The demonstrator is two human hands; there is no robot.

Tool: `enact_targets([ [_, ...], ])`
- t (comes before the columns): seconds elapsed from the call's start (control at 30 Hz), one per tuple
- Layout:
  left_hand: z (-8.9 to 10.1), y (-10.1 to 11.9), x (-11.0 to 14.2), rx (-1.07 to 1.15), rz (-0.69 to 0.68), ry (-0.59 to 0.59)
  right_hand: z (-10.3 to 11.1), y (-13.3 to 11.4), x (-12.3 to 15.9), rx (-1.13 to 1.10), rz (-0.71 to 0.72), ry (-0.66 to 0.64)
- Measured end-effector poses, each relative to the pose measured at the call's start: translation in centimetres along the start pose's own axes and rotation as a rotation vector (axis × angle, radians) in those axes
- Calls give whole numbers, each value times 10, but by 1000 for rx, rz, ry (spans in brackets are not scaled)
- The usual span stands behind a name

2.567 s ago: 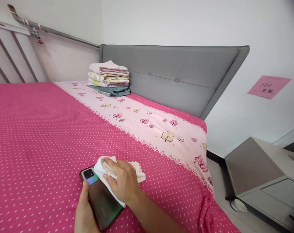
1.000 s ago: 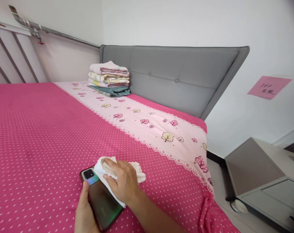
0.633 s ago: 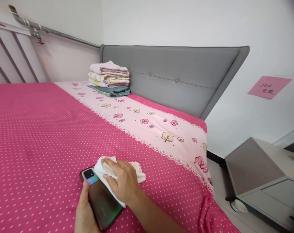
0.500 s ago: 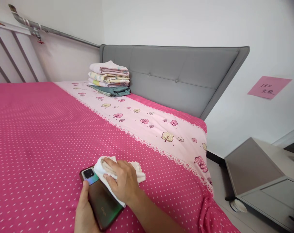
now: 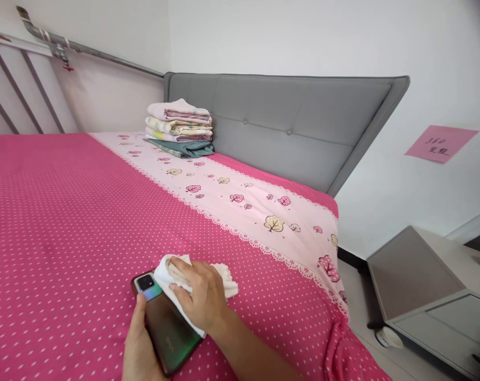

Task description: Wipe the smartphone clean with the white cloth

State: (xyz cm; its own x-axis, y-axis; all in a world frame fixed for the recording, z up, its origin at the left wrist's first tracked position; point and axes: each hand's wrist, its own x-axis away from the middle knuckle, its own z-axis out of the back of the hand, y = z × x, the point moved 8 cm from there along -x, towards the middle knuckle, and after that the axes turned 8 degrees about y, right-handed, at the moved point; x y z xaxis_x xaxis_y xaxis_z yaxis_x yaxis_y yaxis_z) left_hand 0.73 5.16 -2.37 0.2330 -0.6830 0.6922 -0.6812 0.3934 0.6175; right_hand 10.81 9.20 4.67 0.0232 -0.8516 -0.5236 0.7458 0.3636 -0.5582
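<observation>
A dark, glossy smartphone point(image 5: 165, 329) lies back side up over the bed, its square camera block at the far left corner. My left hand point(image 5: 141, 341) grips it from the left, with the thumb along the edge near the camera; the other fingers are hidden beneath. My right hand point(image 5: 202, 296) is closed on a white cloth point(image 5: 172, 288), which rests along the phone's right edge and covers part of its back. A ruffled end of the cloth sticks out to the right of the hand.
The bed has a pink dotted sheet point(image 5: 85, 222) with a pale tree-print band. Folded bedding point(image 5: 179, 129) is stacked by the grey headboard point(image 5: 279, 124). At right stand a grey nightstand point(image 5: 434, 301) and a white roll-like object point(image 5: 388, 337) on the floor. A pink note point(image 5: 441, 143) hangs on the wall.
Almost nothing differs. The whole view has shifted very slightly, while both hands, the phone and the cloth keep the same positions relative to each other.
</observation>
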Motion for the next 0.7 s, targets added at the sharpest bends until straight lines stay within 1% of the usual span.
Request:
enact_targets([
  [0.17, -1, 1, -2, 4, -6, 4, 0, 0, -1, -1, 0, -3],
  [0.4, -3, 1, 1, 5, -1, -24, 2, -1, -1, 6, 2, -6],
  [0.7, -1, 1, 1, 6, 2, -17, 2, -2, -2, 11, 4, -8],
])
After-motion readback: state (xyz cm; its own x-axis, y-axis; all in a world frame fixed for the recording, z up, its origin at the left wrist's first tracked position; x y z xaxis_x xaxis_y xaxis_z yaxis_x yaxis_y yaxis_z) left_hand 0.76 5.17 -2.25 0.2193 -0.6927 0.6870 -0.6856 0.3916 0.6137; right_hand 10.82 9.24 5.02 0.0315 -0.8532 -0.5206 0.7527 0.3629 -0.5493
